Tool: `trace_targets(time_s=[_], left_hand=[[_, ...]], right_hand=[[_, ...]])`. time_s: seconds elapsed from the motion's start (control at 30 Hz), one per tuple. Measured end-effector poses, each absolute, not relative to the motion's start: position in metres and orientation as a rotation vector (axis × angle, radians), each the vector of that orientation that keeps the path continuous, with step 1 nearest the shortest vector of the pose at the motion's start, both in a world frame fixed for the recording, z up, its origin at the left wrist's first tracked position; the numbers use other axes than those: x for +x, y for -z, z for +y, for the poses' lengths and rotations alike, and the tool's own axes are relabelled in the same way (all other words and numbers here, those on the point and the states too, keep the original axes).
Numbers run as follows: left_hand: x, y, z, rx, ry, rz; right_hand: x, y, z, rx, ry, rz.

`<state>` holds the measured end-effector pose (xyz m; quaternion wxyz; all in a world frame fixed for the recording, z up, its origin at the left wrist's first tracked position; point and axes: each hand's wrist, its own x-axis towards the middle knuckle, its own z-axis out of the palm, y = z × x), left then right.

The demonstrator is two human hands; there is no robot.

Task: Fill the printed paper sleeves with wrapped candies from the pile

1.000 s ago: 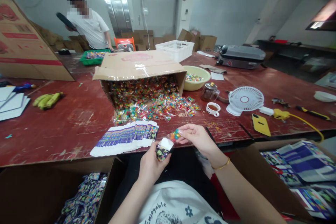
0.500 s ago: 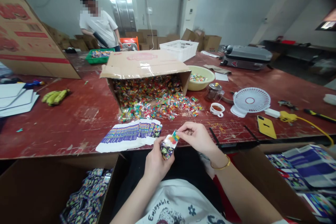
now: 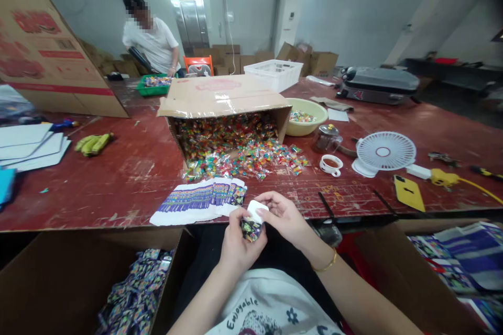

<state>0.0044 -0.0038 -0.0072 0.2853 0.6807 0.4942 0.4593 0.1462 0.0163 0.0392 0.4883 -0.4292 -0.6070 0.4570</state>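
I see the small box (image 3: 251,226) pinched between both hands just off the near worktop (image 3: 118,178) edge: left hand (image 3: 236,243) wraps its lower body, right hand (image 3: 285,217) closes on the white top flap. Box is dark with a multicolour print; print unreadable. Shirt text reads "Enjoyable". Flat sleeves (image 3: 200,200) lie on the worktop just beyond it.

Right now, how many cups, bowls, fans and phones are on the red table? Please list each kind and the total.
Cups: 1, the white cup with dark liquid.
Bowls: 1, the pale bowl with candies.
Fans: 1, the small white fan on the table.
Phones: 1, the yellow phone.
Total: 4.
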Motion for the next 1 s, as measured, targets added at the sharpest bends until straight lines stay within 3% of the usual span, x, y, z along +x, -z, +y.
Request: trace_targets(time_s=[0.07, 0.27, 0.5, 0.67, 0.83, 1.0], left_hand=[[0.005, 0.008, -0.005, 1.844, -1.193, 1.33], [0.003, 0.003, -0.002, 1.859, -1.155, 1.396], [0.006, 0.009, -0.001, 2.078, -1.003, 1.621], [0.006, 0.01, -0.002, 2.067, -0.991, 1.647], [0.006, 0.007, -0.003, 2.014, -0.983, 1.62], [0.0, 0.001, -0.003, 1.733, -0.957, 1.516]], right_hand=[[0.139, -0.033, 0.013, -1.017, -1.183, -1.373], [0.124, -0.028, -0.008, -0.962, -0.882, -1.509], [0.126, -0.023, 0.001, -0.919, -1.484, -0.881], [0.128, -0.022, 0.009, -0.875, -1.633, -0.649], [0.121, -0.016, 0.003, -0.941, -1.443, -0.762], [0.12, -0.013, -0.011, -0.977, -0.925, -1.43]])
